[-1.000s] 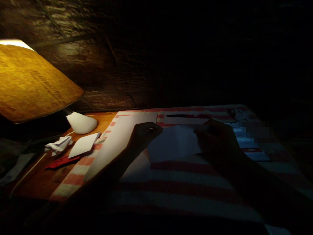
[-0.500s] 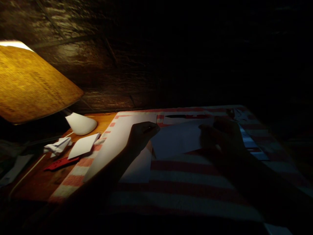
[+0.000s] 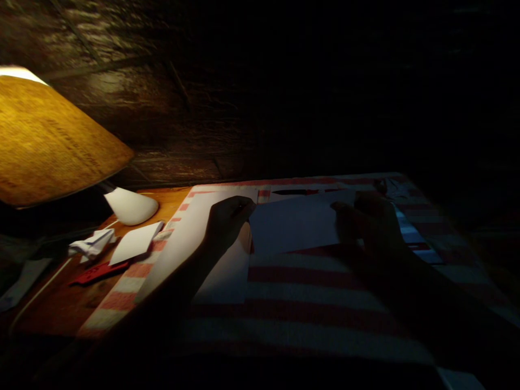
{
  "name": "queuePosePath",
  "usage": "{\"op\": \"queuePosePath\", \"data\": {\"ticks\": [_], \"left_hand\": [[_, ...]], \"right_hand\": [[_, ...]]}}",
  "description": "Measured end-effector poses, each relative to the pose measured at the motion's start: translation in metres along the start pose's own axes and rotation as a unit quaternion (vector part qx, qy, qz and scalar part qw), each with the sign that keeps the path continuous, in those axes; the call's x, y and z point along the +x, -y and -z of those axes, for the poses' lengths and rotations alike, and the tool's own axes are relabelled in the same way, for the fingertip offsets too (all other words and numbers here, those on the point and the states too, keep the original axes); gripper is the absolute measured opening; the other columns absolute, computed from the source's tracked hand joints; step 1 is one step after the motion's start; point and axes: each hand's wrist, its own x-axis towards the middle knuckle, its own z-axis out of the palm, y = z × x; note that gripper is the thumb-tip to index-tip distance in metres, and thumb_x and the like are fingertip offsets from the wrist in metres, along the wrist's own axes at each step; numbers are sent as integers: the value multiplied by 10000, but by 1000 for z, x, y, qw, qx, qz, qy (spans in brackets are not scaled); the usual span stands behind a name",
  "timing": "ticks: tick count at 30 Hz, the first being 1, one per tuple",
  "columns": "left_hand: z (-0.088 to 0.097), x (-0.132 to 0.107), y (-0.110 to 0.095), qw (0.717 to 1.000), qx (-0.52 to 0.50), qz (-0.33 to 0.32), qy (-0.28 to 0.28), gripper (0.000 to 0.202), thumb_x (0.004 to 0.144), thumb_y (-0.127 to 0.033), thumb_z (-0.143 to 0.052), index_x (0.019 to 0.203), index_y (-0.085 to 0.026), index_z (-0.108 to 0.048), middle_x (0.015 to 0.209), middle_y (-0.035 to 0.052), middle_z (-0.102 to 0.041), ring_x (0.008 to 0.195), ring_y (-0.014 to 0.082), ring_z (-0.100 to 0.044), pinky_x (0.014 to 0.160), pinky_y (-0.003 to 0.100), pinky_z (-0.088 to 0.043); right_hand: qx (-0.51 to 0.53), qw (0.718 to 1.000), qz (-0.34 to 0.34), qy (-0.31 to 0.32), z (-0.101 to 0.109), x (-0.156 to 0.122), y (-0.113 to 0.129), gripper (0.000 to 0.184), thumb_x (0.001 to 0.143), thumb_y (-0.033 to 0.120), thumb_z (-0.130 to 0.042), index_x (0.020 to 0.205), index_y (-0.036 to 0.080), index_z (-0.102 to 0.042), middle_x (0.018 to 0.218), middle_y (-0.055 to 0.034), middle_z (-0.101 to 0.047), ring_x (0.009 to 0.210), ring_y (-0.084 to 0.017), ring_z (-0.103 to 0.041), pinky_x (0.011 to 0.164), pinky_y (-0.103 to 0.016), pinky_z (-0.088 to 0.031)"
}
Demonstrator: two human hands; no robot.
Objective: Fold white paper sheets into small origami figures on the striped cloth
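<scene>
In very dim light a white sheet of paper lies flat on a red and white striped cloth. My left hand is curled at the sheet's left edge, fingers bent, touching it. My right hand rests with bent fingers on the sheet's right edge. Both hands are dark silhouettes, so the grip itself is hard to make out. A second, larger white sheet lies under my left forearm.
A lit lamp with a yellow shade and white base stands at the left on the wooden table. Near it lie a crumpled paper, a folded white paper and a red strip. A dark pen lies beyond the sheet.
The sheet, raised and creased a second ago, now lies flatter on the cloth. My right hand slid to its right edge and my left hand shifted slightly left.
</scene>
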Motion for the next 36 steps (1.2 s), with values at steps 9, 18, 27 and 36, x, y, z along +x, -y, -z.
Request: {"op": "queuePosePath", "data": {"ticks": [9,18,27,36], "left_hand": [[-2,0,-3,989,-78,87,-92,214,687,-336,-804,689,-134,-733,612,18,-685,573,126,-624,578,242,-517],[-3,-2,-2,986,-118,94,-72,214,708,-332,-811,715,-146,-707,608,0,-643,560,107,-582,563,234,-490],[7,4,-8,921,-257,229,183,506,779,-659,-651,755,-155,-697,714,91,-684,579,173,-609,518,275,-464],[-11,-30,-15,848,-125,223,465,407,729,-532,-796,887,-157,-788,800,89,-767,608,180,-657,536,259,-477]], "right_hand": [[-57,998,-15,-9,-3,-2,-13,338,695,477,-848,765,202,-664,653,11,-628,534,-143,-552,471,-269,-407],[-26,999,-20,0,-6,-5,-7,326,703,424,-858,709,198,-624,603,39,-574,496,-107,-493,462,-245,-370],[19,996,-75,54,1,1,-6,273,666,357,-875,832,194,-733,713,-16,-701,581,-152,-623,522,-271,-458],[-80,979,-85,165,-10,-9,-6,242,658,350,-858,776,165,-755,667,-41,-711,565,-174,-641,512,-283,-472]]}}
